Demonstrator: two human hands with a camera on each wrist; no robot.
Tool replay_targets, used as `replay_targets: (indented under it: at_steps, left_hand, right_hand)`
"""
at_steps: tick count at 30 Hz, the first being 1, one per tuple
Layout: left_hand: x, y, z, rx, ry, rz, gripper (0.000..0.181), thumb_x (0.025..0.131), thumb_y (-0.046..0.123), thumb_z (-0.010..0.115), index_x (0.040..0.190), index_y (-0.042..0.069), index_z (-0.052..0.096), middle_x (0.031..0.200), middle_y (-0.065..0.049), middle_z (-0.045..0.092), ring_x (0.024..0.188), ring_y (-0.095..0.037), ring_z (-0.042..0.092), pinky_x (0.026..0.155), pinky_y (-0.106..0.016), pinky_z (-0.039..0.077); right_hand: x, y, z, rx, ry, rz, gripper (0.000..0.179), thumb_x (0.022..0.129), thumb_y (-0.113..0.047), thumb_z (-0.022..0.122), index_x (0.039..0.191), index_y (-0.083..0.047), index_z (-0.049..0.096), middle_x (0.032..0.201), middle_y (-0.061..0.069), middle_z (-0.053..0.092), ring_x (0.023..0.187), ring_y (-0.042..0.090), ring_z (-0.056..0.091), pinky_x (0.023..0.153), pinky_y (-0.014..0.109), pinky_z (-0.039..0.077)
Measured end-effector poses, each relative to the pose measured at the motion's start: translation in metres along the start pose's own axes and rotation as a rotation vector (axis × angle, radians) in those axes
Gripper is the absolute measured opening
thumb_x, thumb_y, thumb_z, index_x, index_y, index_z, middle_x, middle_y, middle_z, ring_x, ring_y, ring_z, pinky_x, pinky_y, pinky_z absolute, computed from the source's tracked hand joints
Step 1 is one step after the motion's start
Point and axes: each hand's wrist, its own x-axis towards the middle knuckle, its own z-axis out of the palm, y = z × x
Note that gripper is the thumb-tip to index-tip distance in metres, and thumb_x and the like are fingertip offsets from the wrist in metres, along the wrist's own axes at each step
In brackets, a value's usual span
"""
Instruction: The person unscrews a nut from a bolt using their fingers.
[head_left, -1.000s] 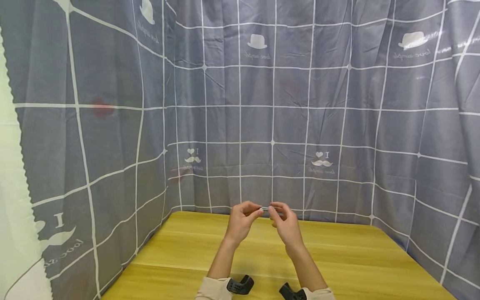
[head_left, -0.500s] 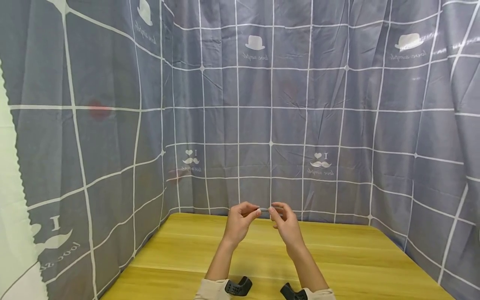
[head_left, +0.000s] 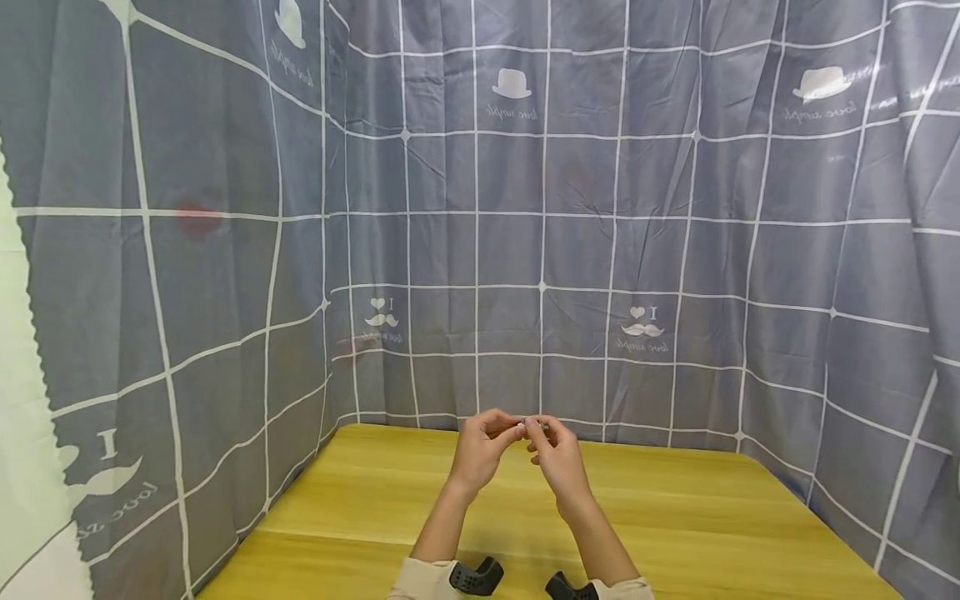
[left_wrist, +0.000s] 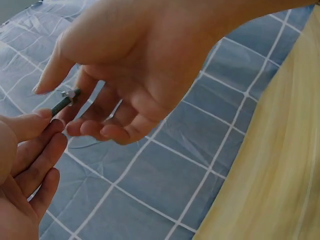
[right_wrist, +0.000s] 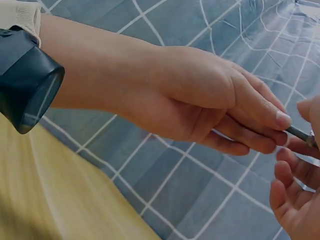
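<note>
A dark threaded bolt [left_wrist: 61, 106] with a small shiny metal nut [left_wrist: 69, 95] near one end is held up above the table's far edge. My right hand [head_left: 561, 468] pinches the bolt's shaft between thumb and fingers. Around the nut end is my left hand [head_left: 477, 457]. Its index finger lies behind the nut, while the thumb stands a little apart from it in the left wrist view. The other left fingers curl loosely. From the head, the fingers mostly hide the bolt, and whether the nut is winged or plain is too small to tell.
Below the hands lies a yellow wood-grain table [head_left: 390, 508]. A grey-blue curtain [head_left: 585, 250] with white grid lines surrounds its back and sides. Black wrist devices [head_left: 477, 577] sit at both cuffs.
My right hand has moved left, closer to my left hand, so the gap between the fingertips where the bolt showed has closed. My left hand has stayed nearly in place.
</note>
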Motion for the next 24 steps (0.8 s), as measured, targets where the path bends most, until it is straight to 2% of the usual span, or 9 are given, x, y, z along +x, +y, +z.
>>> replay_targets:
  at_steps: [3, 6, 8, 13, 16, 20, 22, 24]
  left_hand:
    - [0.000, 0.001, 0.000, -0.012, -0.010, -0.007, 0.007, 0.095, -0.001, 0.073, 0.100, -0.005, 0.075, 0.097, -0.017, 0.075, 0.089, -0.031, 0.073, 0.080, -0.028, 0.057]
    - [0.000, 0.002, -0.002, -0.027, -0.030, 0.016, 0.008, 0.095, 0.000, 0.073, 0.101, -0.005, 0.075, 0.099, -0.017, 0.075, 0.090, -0.033, 0.073, 0.080, -0.031, 0.058]
    - [0.001, 0.004, -0.003, -0.015, -0.025, 0.028, 0.008, 0.095, 0.001, 0.074, 0.101, -0.004, 0.076, 0.098, -0.015, 0.075, 0.090, -0.033, 0.073, 0.081, -0.031, 0.058]
    - [0.002, 0.009, -0.006, 0.023, 0.001, -0.002, 0.006, 0.094, 0.002, 0.075, 0.099, -0.001, 0.077, 0.095, -0.011, 0.074, 0.090, -0.032, 0.072, 0.080, -0.028, 0.056]
    - [0.004, 0.010, -0.006, 0.040, 0.000, 0.001, 0.007, 0.094, -0.003, 0.073, 0.099, -0.006, 0.075, 0.094, -0.016, 0.074, 0.090, -0.036, 0.072, 0.080, -0.029, 0.056]
    - [0.006, 0.013, -0.005, 0.027, 0.016, -0.003, 0.009, 0.094, -0.007, 0.071, 0.101, -0.012, 0.072, 0.095, -0.023, 0.073, 0.091, -0.041, 0.072, 0.080, -0.029, 0.057]
    - [0.007, 0.014, -0.006, 0.015, 0.019, -0.021, 0.010, 0.094, -0.006, 0.072, 0.102, -0.012, 0.073, 0.096, -0.021, 0.073, 0.092, -0.039, 0.072, 0.081, -0.028, 0.056]
    - [0.010, 0.013, -0.007, 0.010, 0.013, -0.025, 0.011, 0.094, -0.002, 0.073, 0.102, -0.009, 0.074, 0.097, -0.018, 0.074, 0.093, -0.036, 0.072, 0.081, -0.028, 0.056]
  right_hand:
    - [-0.001, -0.001, -0.001, 0.000, 0.015, -0.002, 0.035, 0.109, -0.030, 0.057, 0.119, 0.002, 0.068, 0.098, 0.007, 0.063, 0.089, 0.025, 0.056, 0.077, 0.033, 0.053]
    - [-0.001, -0.002, -0.003, 0.000, 0.011, -0.021, 0.030, 0.108, -0.021, 0.059, 0.119, 0.005, 0.070, 0.102, 0.008, 0.065, 0.092, 0.022, 0.057, 0.079, 0.033, 0.054]
    - [-0.001, -0.003, -0.005, 0.012, 0.006, -0.034, 0.030, 0.107, -0.020, 0.061, 0.121, 0.005, 0.070, 0.105, 0.009, 0.065, 0.093, 0.021, 0.058, 0.081, 0.032, 0.054]
    - [0.002, -0.006, -0.009, 0.031, -0.007, -0.033, 0.031, 0.107, -0.021, 0.061, 0.124, 0.004, 0.069, 0.110, 0.012, 0.065, 0.097, 0.024, 0.058, 0.085, 0.029, 0.055]
    - [0.004, -0.005, -0.011, 0.027, -0.018, -0.055, 0.028, 0.106, -0.013, 0.062, 0.127, 0.004, 0.067, 0.117, 0.015, 0.066, 0.106, 0.029, 0.062, 0.091, 0.033, 0.054]
    - [0.005, -0.006, -0.014, 0.039, -0.026, -0.062, 0.037, 0.104, -0.011, 0.064, 0.139, 0.001, 0.060, 0.134, 0.019, 0.061, 0.120, 0.034, 0.061, 0.096, 0.042, 0.053]
    - [0.005, -0.006, -0.016, 0.036, -0.008, -0.039, 0.038, 0.105, -0.017, 0.065, 0.137, 0.002, 0.060, 0.132, 0.019, 0.062, 0.116, 0.033, 0.061, 0.093, 0.040, 0.054]
    - [0.008, -0.007, -0.017, 0.038, 0.013, -0.022, 0.034, 0.105, -0.021, 0.065, 0.130, 0.003, 0.063, 0.122, 0.018, 0.065, 0.107, 0.028, 0.062, 0.089, 0.034, 0.056]
